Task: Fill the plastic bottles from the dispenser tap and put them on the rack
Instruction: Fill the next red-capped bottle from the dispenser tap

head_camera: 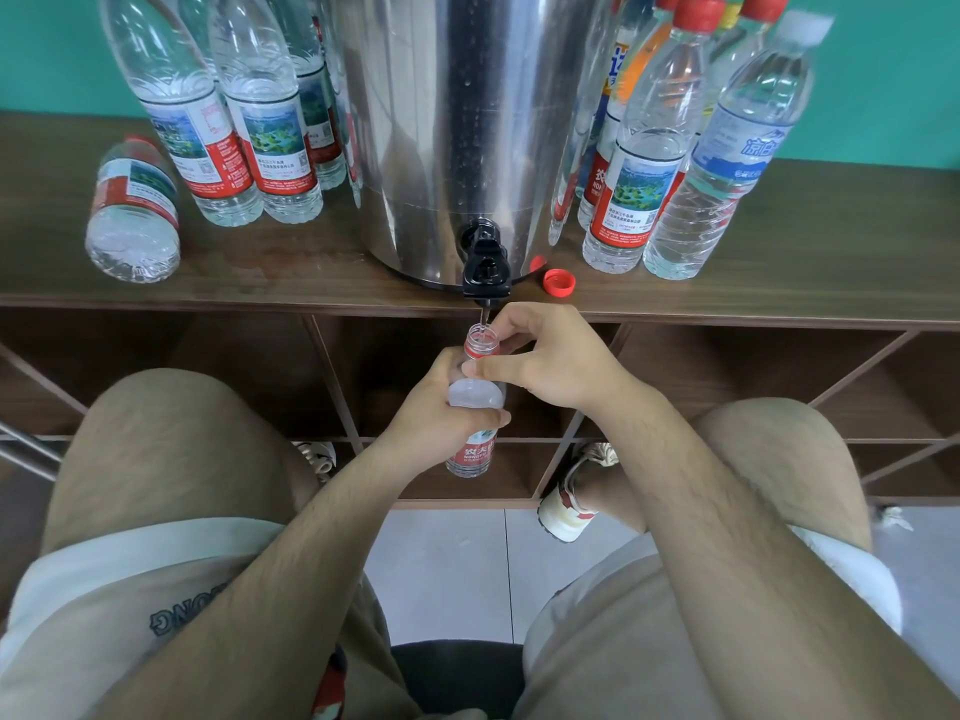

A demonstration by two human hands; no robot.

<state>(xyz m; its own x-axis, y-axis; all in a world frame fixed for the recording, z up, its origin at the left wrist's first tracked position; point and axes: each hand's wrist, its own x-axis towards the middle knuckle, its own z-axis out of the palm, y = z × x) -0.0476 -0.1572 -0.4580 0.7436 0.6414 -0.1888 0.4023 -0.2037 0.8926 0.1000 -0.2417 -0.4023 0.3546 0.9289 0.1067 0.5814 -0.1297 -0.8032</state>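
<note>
A clear plastic bottle [476, 392] with a red label and no cap stands upright below the black tap [485, 275] of the steel dispenser [457, 122]. A thin stream of water runs from the tap into its open neck. My left hand [441, 407] is wrapped around the bottle's body. My right hand [550, 361] holds its shoulder and neck between thumb and fingers. The bottle's middle is hidden by my hands.
The dispenser stands on the brown wooden rack top [311, 267]. Uncapped bottles [244, 106] stand to its left, one bottle [132, 210] lies on its side. Capped bottles [691, 137] stand to the right. A red cap [559, 282] lies near the tap. Open rack compartments [727, 376] are below.
</note>
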